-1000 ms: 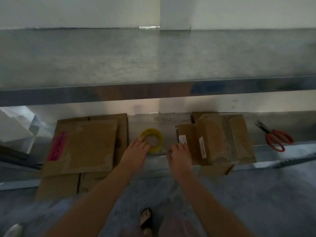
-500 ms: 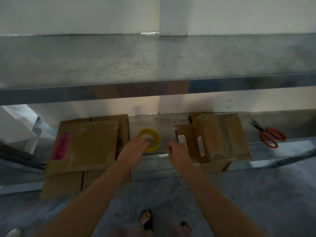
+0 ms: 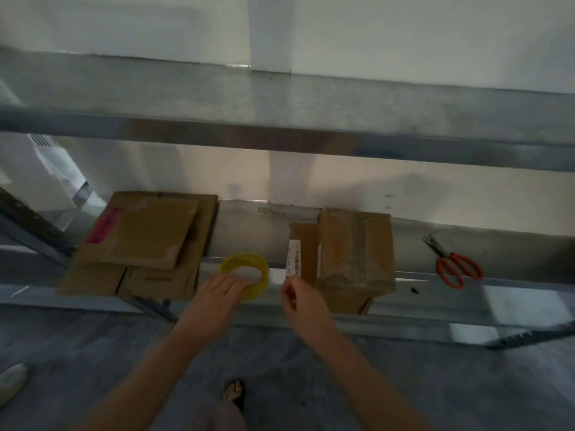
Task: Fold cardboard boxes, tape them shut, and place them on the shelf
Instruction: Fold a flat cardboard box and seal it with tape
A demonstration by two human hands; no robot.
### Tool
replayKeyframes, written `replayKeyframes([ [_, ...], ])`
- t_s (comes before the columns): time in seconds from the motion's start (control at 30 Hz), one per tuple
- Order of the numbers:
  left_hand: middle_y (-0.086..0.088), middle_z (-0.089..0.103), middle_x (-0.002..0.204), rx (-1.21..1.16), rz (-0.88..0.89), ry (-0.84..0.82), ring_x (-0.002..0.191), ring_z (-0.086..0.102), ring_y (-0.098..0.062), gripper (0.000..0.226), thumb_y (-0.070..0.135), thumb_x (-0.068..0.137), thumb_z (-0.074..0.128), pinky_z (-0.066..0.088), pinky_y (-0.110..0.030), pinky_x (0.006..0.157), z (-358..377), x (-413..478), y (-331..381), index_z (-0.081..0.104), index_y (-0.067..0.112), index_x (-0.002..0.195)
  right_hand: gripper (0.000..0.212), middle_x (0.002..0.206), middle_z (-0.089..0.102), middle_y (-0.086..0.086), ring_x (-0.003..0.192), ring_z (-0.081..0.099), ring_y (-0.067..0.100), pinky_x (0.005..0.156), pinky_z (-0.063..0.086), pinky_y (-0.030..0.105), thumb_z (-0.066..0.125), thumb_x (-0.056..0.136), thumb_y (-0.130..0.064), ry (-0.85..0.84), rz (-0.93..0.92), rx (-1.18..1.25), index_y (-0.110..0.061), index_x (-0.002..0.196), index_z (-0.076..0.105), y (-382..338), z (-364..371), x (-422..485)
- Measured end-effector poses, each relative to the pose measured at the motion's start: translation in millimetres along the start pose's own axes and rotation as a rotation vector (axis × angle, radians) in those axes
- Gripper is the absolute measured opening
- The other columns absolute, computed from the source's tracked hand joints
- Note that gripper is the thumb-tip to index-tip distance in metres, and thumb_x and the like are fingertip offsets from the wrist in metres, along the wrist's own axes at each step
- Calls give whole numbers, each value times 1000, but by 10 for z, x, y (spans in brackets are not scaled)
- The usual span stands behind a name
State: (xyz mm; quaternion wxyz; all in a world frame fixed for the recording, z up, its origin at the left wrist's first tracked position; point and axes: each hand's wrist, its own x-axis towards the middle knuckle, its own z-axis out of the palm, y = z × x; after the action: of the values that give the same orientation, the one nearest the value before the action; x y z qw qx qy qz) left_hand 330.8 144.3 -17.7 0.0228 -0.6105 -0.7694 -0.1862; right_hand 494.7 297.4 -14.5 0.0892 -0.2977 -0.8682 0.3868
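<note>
On the far left of the lower shelf [image 3: 435, 276] lies a stack of flat cardboard [image 3: 140, 241], unfolded, its near edge hanging over the shelf's front. Just right of it, the left hand [image 3: 217, 295] reaches in from the near side. Its fingers [image 3: 231, 283] lie fairly straight across the near-left rim of the tape roll [image 3: 263, 269], touching it, and no curl round the roll shows.

The roll lies flat with its hole upward, at the shelf's front edge in the gap between the flat stack and the boxes. It sits just far and right of the left knuckles, so the left hand is plainly the nearer one.

The right hand [image 3: 300, 301] is just right of the roll and apart from it, with fingers curled and thumb against forefinger. Whether a tape end is pinched there I cannot tell.

Just beyond that hand stands a small box [image 3: 306, 244], touching a bigger box [image 3: 357, 253] on its right. Scissors [image 3: 459, 269] lie well apart, further right.

The step looks like readying tape. I judge any pull would run rightward from roll to right hand, with the left hand steadying the roll.
</note>
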Motion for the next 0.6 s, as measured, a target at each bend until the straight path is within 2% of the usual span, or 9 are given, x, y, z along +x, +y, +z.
replayKeyframes([
  [0.07, -1, 61, 113, -3, -6, -31, 106, 48, -16, 49, 11, 78, 52, 32, -27, 94, 77, -167, 236, 47, 23, 125, 6, 90, 63, -3, 79, 61, 13, 73, 53, 34, 59, 93, -20, -32, -16, -37, -20, 96, 54, 156, -98, -198],
  [0.17, -2, 61, 121, -63, -2, -79, 111, 45, -13, 41, 20, 86, 42, 33, -26, 96, 115, -181, 571, 47, 26, 126, 11, 94, 64, -4, 84, 61, 12, 79, 53, 30, 62, 92, -24, -75, 13, -117, -20, 101, 57, 376, -392, -391],
  [0.23, -2, 59, 126, -120, 10, -77, 115, 44, -13, 36, 26, 92, 41, 36, -27, 98, 100, -93, 787, 46, 27, 128, 14, 96, 66, -3, 86, 63, 12, 80, 53, 28, 63, 92, -22, -73, 38, -125, -20, 104, 57, 469, -568, -498],
  [0.3, -5, 60, 122, -182, 22, -81, 112, 44, -12, 29, 37, 98, 38, 33, -22, 97, 53, 14, 979, 45, 26, 124, 19, 96, 66, -4, 86, 63, 10, 79, 53, 25, 64, 91, -19, -65, 79, -92, -19, 108, 56, 511, -708, -594],
  [0.4, -5, 62, 112, -244, 70, -78, 105, 43, -9, 33, 47, 100, 24, 23, -9, 97, -50, 167, 1172, 44, 27, 119, 18, 100, 66, -4, 86, 59, 6, 71, 43, 8, 64, 91, -19, -82, 162, -32, -19, 109, 63, 579, -851, -642],
  [0.47, 1, 58, 114, -276, 75, -80, 106, 42, -7, 33, 48, 99, 23, 18, -2, 98, -95, 225, 1231, 43, 31, 119, 15, 97, 65, -8, 86, 56, 3, 66, 37, 2, 63, 92, -19, -111, 205, -9, -20, 106, 69, 584, -932, -645],
  [0.6, 16, 44, 113, -323, 28, -96, 103, 36, 7, 27, 48, 97, 31, 22, -3, 95, -114, 274, 1253, 41, 36, 118, 11, 92, 67, -10, 87, 61, 5, 76, 45, 13, 64, 90, -19, -82, 287, 116, -26, 94, 70, 584, -1010, -657],
])
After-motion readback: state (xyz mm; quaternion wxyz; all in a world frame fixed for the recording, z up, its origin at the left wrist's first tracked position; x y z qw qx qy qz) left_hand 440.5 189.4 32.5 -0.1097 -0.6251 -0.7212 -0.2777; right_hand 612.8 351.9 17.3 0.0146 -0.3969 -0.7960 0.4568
